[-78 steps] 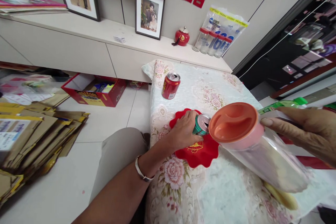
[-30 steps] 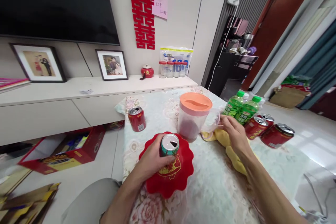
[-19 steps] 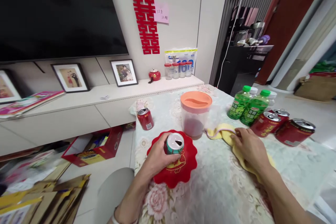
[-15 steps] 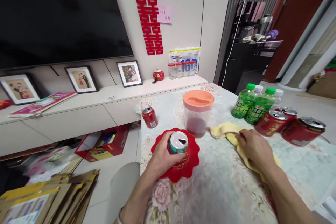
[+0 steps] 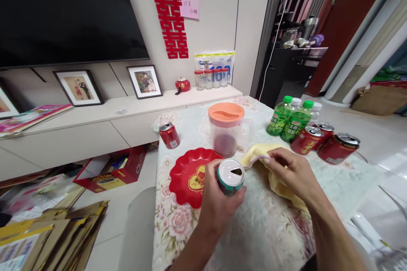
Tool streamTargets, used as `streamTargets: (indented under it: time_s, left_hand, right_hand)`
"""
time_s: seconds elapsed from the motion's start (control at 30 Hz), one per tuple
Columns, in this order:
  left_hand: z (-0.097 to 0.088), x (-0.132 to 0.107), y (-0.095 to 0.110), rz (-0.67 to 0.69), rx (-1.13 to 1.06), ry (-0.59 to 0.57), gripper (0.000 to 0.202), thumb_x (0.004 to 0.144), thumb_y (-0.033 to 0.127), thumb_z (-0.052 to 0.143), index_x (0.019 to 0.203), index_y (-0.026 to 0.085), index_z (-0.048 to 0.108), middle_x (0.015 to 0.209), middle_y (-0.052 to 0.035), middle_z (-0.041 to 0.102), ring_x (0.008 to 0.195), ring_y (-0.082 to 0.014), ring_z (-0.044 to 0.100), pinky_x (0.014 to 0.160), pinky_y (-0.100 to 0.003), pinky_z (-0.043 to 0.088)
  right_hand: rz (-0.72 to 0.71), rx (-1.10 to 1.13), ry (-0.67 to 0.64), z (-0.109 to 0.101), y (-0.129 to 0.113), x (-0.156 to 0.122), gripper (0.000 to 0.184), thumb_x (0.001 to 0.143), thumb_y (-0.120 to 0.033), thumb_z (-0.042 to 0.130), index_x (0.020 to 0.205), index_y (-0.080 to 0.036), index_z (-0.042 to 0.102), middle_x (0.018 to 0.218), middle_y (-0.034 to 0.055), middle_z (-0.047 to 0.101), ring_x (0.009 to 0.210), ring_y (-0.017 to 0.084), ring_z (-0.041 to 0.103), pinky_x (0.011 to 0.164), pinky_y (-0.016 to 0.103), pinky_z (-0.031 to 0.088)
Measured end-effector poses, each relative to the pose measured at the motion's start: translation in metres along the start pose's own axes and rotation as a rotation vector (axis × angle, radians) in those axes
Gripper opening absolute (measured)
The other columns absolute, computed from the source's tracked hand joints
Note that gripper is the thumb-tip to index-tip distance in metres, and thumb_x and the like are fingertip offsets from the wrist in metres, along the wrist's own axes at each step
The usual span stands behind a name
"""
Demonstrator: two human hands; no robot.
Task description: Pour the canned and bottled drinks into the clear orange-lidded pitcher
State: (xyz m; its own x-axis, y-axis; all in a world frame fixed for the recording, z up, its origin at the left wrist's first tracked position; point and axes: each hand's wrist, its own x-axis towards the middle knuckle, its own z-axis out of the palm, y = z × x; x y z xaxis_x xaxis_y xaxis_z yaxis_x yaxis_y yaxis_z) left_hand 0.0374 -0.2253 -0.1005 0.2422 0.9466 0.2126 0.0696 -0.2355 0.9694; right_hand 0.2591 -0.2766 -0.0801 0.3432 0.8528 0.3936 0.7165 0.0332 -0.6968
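Note:
My left hand [image 5: 219, 197] is wrapped round an opened green drink can [image 5: 230, 178] with a silver top, held just right of the red scalloped tray [image 5: 181, 173]. The tray's gold pattern shows beside my fingers. My right hand [image 5: 289, 167] pinches the purple-edged yellow cloth [image 5: 259, 154], part of which hangs below the hand onto the table. Behind both hands stands a clear plastic pitcher [image 5: 225, 131] with an orange lid and dark contents.
A red can [image 5: 169, 135] stands at the table's left edge. On the right are green-labelled bottles [image 5: 295, 123] and several red cans [image 5: 338, 148]. A floral cloth covers the table [image 5: 267, 228]. Flattened cardboard [image 5: 70, 237] lies on the floor at left.
My left hand has lifted the green can off the red tray and brought it right and nearer. My right hand has drawn the yellow cloth leftward, toward the can. The view has shifted right.

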Motion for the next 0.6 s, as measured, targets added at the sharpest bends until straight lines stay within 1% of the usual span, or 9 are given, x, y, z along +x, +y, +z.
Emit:
streamTargets:
  time_s: [0.07,0.1,0.2,0.3,0.4,0.43,0.5,0.6]
  left_hand:
    - [0.005,-0.007,-0.003,0.028,0.007,0.028,0.055,0.065,0.022,0.076,0.115,0.022,0.054,0.109,-0.0073,0.068,0.1,-0.0256,0.068,0.091,-0.04,0.057]
    - [0.005,-0.01,-0.006,0.039,0.017,0.04,0.055,0.065,0.023,0.076,0.116,0.022,0.054,0.11,-0.0078,0.068,0.101,-0.0263,0.068,0.092,-0.041,0.057]
    - [0.004,-0.015,-0.013,0.065,0.063,0.061,0.056,0.067,0.024,0.077,0.118,0.022,0.054,0.113,-0.0095,0.068,0.105,-0.0285,0.068,0.095,-0.045,0.056]
    - [0.002,-0.018,-0.019,0.084,0.124,0.058,0.058,0.067,0.023,0.077,0.121,0.022,0.054,0.116,-0.0104,0.069,0.108,-0.0303,0.068,0.098,-0.048,0.055]
    - [0.002,-0.018,-0.022,0.118,0.169,0.057,0.057,0.07,0.023,0.077,0.122,0.022,0.056,0.116,-0.0106,0.07,0.109,-0.0313,0.068,0.098,-0.05,0.055]
    - [0.002,-0.018,-0.023,0.134,0.183,0.058,0.056,0.07,0.023,0.078,0.122,0.023,0.056,0.115,-0.0106,0.07,0.109,-0.0314,0.068,0.098,-0.05,0.056]
    - [0.003,-0.019,-0.024,0.171,0.226,0.064,0.059,0.068,0.022,0.08,0.122,0.023,0.057,0.115,-0.0103,0.071,0.107,-0.0317,0.068,0.097,-0.052,0.056]
    - [0.003,-0.019,-0.026,0.236,0.317,0.074,0.062,0.065,0.019,0.082,0.122,0.024,0.057,0.112,-0.0093,0.071,0.104,-0.0324,0.068,0.094,-0.052,0.057]
  right_hand:
    - [-0.072,-0.001,0.017,-0.002,-0.013,-0.003,0.031,0.092,-0.048,0.067,0.073,-0.023,0.069,0.07,0.0007,0.064,0.064,0.018,0.057,0.061,0.031,0.042]
    - [-0.105,0.001,0.026,-0.002,-0.019,-0.005,0.03,0.092,-0.046,0.068,0.073,-0.023,0.07,0.071,0.0007,0.065,0.065,0.017,0.058,0.062,0.031,0.043]
    - [-0.145,0.032,0.041,0.001,-0.037,-0.013,0.018,0.094,-0.038,0.071,0.083,-0.024,0.072,0.07,-0.0019,0.063,0.062,0.015,0.057,0.059,0.028,0.043]
    - [-0.19,0.046,0.035,0.007,-0.052,-0.02,0.011,0.095,-0.03,0.073,0.087,-0.024,0.07,0.068,-0.0044,0.061,0.059,0.012,0.054,0.056,0.026,0.042]
    - [-0.331,0.054,-0.038,0.014,-0.061,-0.022,0.007,0.1,-0.022,0.067,0.093,-0.023,0.069,0.08,-0.0014,0.067,0.074,0.013,0.061,0.068,0.026,0.047]
    - [-0.379,0.056,-0.068,0.016,-0.063,-0.022,0.008,0.101,-0.02,0.064,0.097,-0.022,0.069,0.084,0.0003,0.069,0.079,0.014,0.062,0.071,0.026,0.049]
    - [-0.444,0.023,-0.124,0.02,-0.064,-0.021,0.015,0.104,-0.017,0.056,0.1,-0.021,0.07,0.088,0.0037,0.068,0.084,0.017,0.062,0.073,0.028,0.05]
    - [-0.478,-0.14,-0.171,0.025,-0.065,-0.022,0.027,0.104,-0.012,0.048,0.092,-0.019,0.071,0.086,0.0063,0.063,0.081,0.019,0.058,0.068,0.03,0.048]
